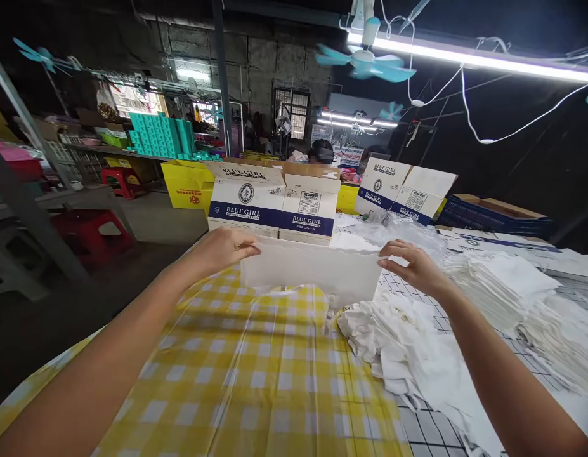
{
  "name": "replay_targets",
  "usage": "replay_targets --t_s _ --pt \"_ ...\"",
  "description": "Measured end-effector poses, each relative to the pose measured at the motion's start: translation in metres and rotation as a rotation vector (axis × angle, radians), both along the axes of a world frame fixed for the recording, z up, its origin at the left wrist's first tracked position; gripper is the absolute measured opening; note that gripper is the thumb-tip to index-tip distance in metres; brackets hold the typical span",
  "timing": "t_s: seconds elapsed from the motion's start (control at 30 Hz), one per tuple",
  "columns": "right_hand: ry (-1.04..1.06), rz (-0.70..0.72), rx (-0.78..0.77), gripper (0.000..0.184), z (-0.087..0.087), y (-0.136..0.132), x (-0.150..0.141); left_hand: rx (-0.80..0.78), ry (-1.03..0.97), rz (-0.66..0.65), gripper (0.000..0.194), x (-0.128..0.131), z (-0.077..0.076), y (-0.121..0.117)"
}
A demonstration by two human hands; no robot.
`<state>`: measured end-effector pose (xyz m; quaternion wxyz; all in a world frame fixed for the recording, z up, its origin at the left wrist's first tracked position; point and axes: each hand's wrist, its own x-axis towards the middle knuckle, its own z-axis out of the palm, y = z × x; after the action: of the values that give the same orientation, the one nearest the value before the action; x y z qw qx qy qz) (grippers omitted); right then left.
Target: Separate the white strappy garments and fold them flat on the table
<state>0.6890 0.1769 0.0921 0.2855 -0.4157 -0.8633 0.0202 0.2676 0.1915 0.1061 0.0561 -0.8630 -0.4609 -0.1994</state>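
I hold a white cloth piece (313, 270) stretched flat between both hands, above the yellow checked tablecloth (236, 368). My left hand (224, 247) pinches its upper left corner. My right hand (412, 263) pinches its upper right corner. The cloth hangs down as a wide rectangle in front of an open "Blue Girl" carton (274, 200). A loose heap of white cloth pieces (398, 346) lies just below my right hand.
Neat stacks of folded white cloth (503, 285) lie at the right on a grid-patterned surface. A second carton (403, 187), clear plastic bags (398, 228) and a blue crate (493, 216) stand behind. Red stools (91, 231) and yellow boxes (189, 184) are at the left. A person (322, 152) sits behind the cartons.
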Motion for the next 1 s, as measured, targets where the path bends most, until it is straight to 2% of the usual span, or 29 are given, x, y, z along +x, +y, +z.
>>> replay_targets --t_s 0.1,0.27,0.47,0.63,0.83,0.93,1.0 --pt "-0.094 -0.009 0.108 0.028 0.005 0.003 0.0 0.036 -0.05 -0.007 0.035 -0.003 0.005 0.004" --pt "-0.154 -0.031 0.181 0.028 0.015 0.009 0.006 0.087 -0.128 0.026 0.031 -0.008 0.018 0.004" --pt "-0.212 -0.088 0.276 0.03 0.029 0.015 0.007 0.061 -0.231 -0.013 0.029 -0.007 0.031 0.008" --pt "-0.267 -0.111 0.35 0.033 0.037 0.018 0.006 0.035 -0.256 0.04 0.031 -0.005 0.036 0.017" --pt "-0.327 -0.17 0.433 0.036 0.047 0.025 0.009 0.049 -0.25 0.021 0.029 -0.002 0.045 0.031" --pt "-0.301 -0.183 0.446 0.037 0.051 0.027 0.013 0.071 -0.257 0.016 0.029 0.0 0.048 0.034" --pt "-0.247 -0.193 0.441 0.037 0.049 0.029 0.016 0.136 -0.253 0.036 0.03 0.001 0.044 0.035"
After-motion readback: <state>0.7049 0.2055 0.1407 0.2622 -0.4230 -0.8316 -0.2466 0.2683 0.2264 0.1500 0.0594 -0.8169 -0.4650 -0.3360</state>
